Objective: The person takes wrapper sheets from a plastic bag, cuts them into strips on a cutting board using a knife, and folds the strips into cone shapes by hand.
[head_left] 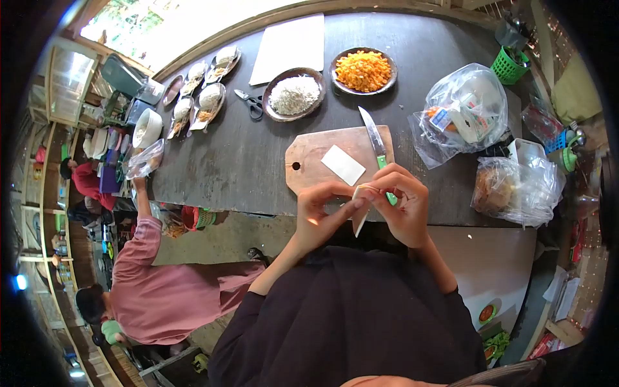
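My left hand [324, 211] and my right hand [403, 205] meet over the table's front edge, fingers pinched together on a thin, pale, flat piece [358, 222] seen nearly edge-on. Its exact kind cannot be made out. Just beyond lies a wooden cutting board [304, 151] with a hole at its left end. A flat white rectangular piece [342, 164] rests on the board. At the board's right side is a knife [372, 132] with a green handle, the handle partly behind my right hand.
Farther back are a bowl of white shreds [295, 95], a bowl of orange pieces [363, 69], a white sheet [288, 48] and scissors [250, 103]. Plated food [209, 103] stands left, plastic bags [461, 116] right. A person in pink [167, 293] reaches to the table from the left.
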Action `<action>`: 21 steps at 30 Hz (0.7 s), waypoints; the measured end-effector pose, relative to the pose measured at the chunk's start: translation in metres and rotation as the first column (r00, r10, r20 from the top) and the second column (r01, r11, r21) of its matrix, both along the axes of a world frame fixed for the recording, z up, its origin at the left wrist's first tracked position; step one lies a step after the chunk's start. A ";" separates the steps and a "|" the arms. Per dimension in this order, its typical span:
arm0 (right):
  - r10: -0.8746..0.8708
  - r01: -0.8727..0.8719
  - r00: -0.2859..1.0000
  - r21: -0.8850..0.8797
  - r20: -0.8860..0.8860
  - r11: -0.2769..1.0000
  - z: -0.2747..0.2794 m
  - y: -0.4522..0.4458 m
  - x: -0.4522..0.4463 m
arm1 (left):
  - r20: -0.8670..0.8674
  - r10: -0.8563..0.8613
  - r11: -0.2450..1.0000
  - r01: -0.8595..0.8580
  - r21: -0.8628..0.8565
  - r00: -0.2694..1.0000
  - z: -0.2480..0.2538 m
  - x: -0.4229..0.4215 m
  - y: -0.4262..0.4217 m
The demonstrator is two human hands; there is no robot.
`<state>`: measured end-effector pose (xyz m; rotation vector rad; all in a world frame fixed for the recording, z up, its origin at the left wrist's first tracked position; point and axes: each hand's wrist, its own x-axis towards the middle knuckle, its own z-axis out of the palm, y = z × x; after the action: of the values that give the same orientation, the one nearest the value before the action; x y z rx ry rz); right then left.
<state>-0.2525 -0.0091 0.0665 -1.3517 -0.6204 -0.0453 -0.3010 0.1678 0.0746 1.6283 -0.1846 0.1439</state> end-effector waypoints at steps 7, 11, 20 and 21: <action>-0.003 0.046 0.970 0.172 -0.243 0.984 -0.008 0.006 -0.004 | -0.214 -0.034 0.974 -0.015 -0.225 0.976 -0.009 -0.003 -0.004; -0.006 0.055 0.957 0.162 -0.289 0.985 -0.005 0.012 -0.003 | -0.243 -0.009 0.954 -0.065 -0.292 0.970 -0.009 -0.004 -0.003; -0.018 0.059 0.957 0.138 -0.288 0.989 -0.004 0.021 -0.002 | -0.214 0.050 0.940 -0.118 -0.320 0.976 -0.016 -0.011 0.004; -0.014 0.055 0.958 0.136 -0.287 0.989 -0.004 0.022 -0.001 | -0.213 0.054 0.939 -0.122 -0.322 0.976 -0.017 -0.012 0.004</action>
<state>-0.2537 0.0128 0.0627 -1.2020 -0.3424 0.0755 -0.3133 0.1718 0.0577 1.3022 0.0673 0.0733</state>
